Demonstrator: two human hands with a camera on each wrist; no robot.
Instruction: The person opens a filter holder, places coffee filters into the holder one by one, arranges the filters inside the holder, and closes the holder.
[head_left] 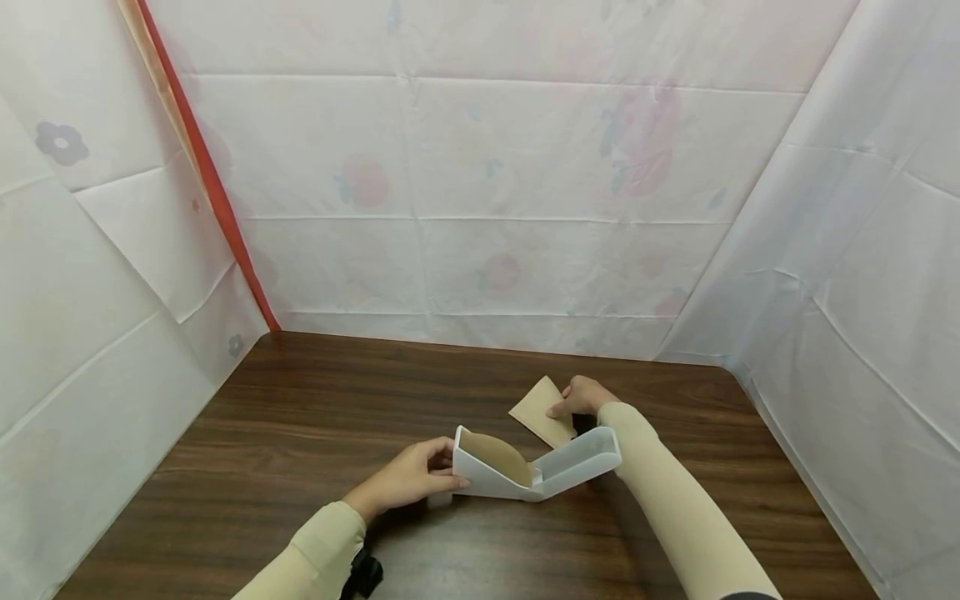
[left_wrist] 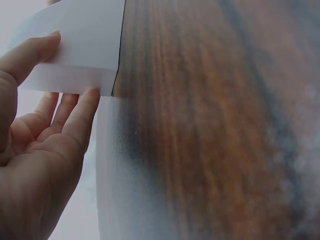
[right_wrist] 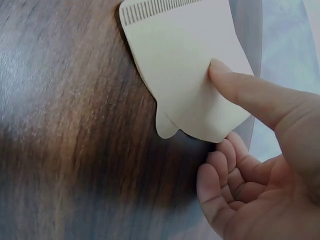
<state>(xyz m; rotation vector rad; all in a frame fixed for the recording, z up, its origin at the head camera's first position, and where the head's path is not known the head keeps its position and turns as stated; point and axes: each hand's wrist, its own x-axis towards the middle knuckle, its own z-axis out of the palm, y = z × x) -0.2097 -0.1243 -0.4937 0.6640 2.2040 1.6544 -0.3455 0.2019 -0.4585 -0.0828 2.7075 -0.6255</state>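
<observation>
A white flip-lid box sits on the table with its lid swung out to the right. Inside stands tan paper with a curved top edge. My left hand grips the box's left end, thumb on the near side and fingertips at the end wall; the left wrist view shows the same hold on the white box. Beyond the lid, my right hand pinches a tan paper coffee filter. The right wrist view shows the filter's crimped edge and small tab, with my thumb flat on the filter.
The dark wood-grain table is bounded by white patterned sheets at the back and both sides. A red strip runs down the back left corner. A small black object shows beneath the left forearm.
</observation>
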